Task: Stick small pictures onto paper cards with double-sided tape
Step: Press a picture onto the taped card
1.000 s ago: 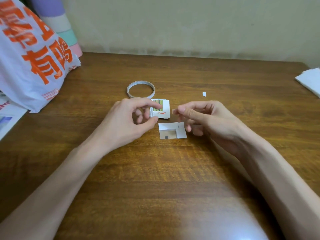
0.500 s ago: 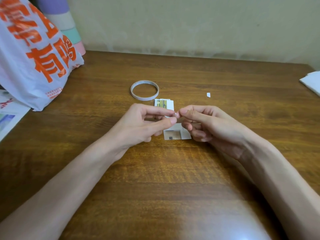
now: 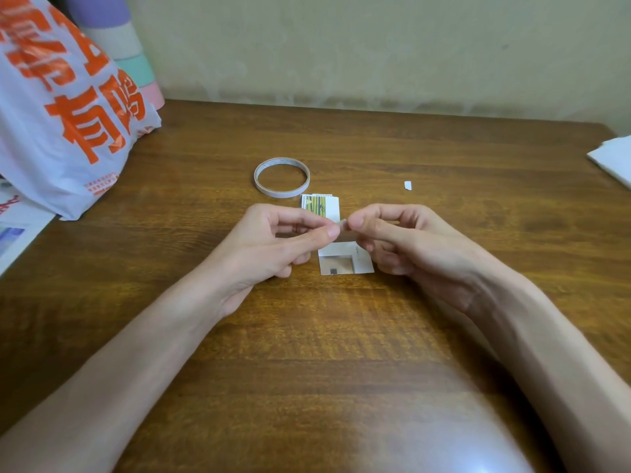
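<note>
"Starting at the left, what lay on the tabletop [image 3: 341, 353]?"

"A white plastic bag [image 3: 68, 107] with orange lettering slumped at the far-left edge. Nearer the middle the tape roll [image 3: 282, 177] lay flat. Just this side of it sat the stack of small pictures [image 3: 321, 206], a bamboo print on top."

"And the hands?"

"The left hand [image 3: 269, 247] had thumb and forefinger closed on a small white tape piece [image 3: 342, 224], its other fingers [image 3: 300, 259] loosely curled. The right hand [image 3: 409, 244] pinched the same piece from the other side. Both pinches met tip to tip above the paper card [image 3: 345, 261], which lay flat on the wood beneath them with a brownish square showing on it."

"What had changed?"

"A second before, the hands were apart, the left one by the stack and the right one already pinched. Half a second before, the tips came together. By this moment both gripped the piece between them."

"Meaning what for the task?"

"Probably the backing was being picked off the tape piece, though it was too small to tell which layer each hand held. If so, nothing new had yet been stuck to the card. A white scrap [image 3: 407, 185] lay well apart to the right, likely a spent backing, and folded white paper [image 3: 614, 158] showed at the far-right edge."
</note>
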Demonstrator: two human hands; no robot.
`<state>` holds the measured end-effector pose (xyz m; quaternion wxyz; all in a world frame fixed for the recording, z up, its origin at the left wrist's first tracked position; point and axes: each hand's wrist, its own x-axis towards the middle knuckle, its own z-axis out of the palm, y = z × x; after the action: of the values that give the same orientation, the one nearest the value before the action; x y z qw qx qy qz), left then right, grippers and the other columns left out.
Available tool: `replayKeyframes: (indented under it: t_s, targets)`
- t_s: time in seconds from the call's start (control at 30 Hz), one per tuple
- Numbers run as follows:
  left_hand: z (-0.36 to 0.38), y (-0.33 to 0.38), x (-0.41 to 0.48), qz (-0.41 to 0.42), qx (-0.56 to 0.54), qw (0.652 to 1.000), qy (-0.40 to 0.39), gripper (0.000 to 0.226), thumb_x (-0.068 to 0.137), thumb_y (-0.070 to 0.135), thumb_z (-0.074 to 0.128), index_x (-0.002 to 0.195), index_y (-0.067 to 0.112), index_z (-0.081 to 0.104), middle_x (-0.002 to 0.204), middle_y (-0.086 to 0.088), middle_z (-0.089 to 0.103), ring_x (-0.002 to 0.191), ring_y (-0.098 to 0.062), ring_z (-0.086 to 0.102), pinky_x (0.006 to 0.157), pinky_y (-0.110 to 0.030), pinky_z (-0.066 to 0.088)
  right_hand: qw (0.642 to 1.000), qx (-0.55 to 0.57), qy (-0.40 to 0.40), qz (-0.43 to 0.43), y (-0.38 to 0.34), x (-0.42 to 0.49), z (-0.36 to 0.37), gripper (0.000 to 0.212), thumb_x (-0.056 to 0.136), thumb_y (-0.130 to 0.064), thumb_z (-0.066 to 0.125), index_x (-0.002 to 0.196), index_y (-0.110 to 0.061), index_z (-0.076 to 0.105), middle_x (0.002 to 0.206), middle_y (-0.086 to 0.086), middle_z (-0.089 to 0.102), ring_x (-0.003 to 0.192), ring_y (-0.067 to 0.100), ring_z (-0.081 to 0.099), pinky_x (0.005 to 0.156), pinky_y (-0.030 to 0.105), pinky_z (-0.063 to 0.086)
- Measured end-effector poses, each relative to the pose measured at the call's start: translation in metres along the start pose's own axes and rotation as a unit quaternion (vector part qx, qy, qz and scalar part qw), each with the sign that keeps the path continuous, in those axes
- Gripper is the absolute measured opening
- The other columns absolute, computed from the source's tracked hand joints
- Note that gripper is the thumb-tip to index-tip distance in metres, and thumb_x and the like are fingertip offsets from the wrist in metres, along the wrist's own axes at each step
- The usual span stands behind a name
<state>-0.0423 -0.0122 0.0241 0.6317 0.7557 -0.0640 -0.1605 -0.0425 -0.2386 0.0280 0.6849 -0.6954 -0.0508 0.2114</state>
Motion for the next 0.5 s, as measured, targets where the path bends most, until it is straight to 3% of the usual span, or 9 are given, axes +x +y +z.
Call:
replayKeyframes:
  t_s: [0.17,0.5]
  targets:
    - [0.0,-0.0005,0.0009,-0.004,0.005,1.0,0.015,0.015,0.087,0.035,0.081,0.099,0.027,0.084,0.078,0.005,0.067,0.066,-0.002,0.05,0.051,-0.016,0.037,1.0,-0.005,0.008,-0.001,0.0017,0.0015,-0.0006,0.043,0.087,-0.03,0.074,0.11,0.005,0.071,0.071,0.0,0.05,0.057,0.01,0.028,0.052,0.024,0.017]
    - [0.003,-0.0026,0.0031,-0.004,0.007,1.0,0.023,0.014,0.09,0.034,0.08,0.098,0.024,0.084,0.073,0.009,0.063,0.062,-0.002,0.049,0.05,-0.016,0.036,0.998,-0.021,0.066,-0.01,0.0036,0.0024,0.0054,0.027,0.096,-0.017,0.072,0.107,0.007,0.073,0.061,-0.004,0.048,0.053,0.009,0.029,0.049,0.021,0.02]
